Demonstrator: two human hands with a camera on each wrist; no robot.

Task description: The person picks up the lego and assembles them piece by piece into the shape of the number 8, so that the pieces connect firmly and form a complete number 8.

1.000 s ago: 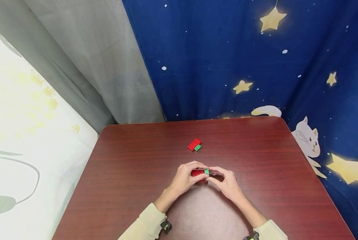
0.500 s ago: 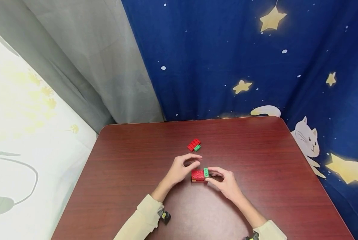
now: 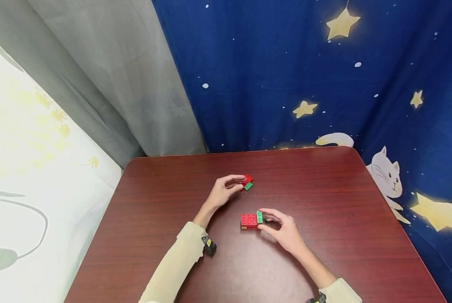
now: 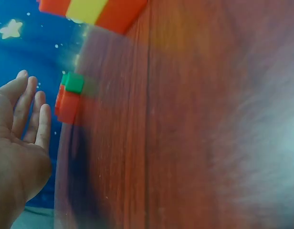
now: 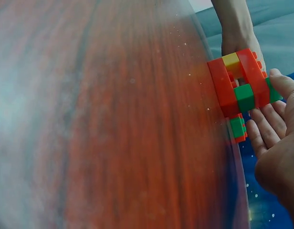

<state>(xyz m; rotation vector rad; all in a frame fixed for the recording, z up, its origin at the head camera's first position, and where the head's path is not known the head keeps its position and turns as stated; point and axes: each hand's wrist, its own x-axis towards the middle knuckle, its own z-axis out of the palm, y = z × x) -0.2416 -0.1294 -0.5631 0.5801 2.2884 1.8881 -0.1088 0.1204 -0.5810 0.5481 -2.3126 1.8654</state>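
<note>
Towards the middle of the table stands a stack of toy building bricks (image 3: 249, 219): a red brick below, yellow and green ones in the middle layer, another red brick over them and a green brick (image 3: 259, 216) on top at the right end. My right hand (image 3: 284, 229) holds the stack at that end, its thumb and fingers on either side of the green brick. Farther back lie a red brick (image 3: 249, 178) and a small green brick (image 3: 248, 186), side by side. My left hand (image 3: 223, 191) reaches over the red brick's left end, thumb and fingers apart, partly covering it.
The brown wooden table (image 3: 154, 202) reaches back to a blue curtain (image 3: 263, 75) with stars and a grey curtain (image 3: 135, 84). A camera (image 3: 210, 246) is strapped at the left wrist.
My left hand has let go of the stack and moved back to the loose red and green bricks. The right hand has stayed at the stack's right end.
</note>
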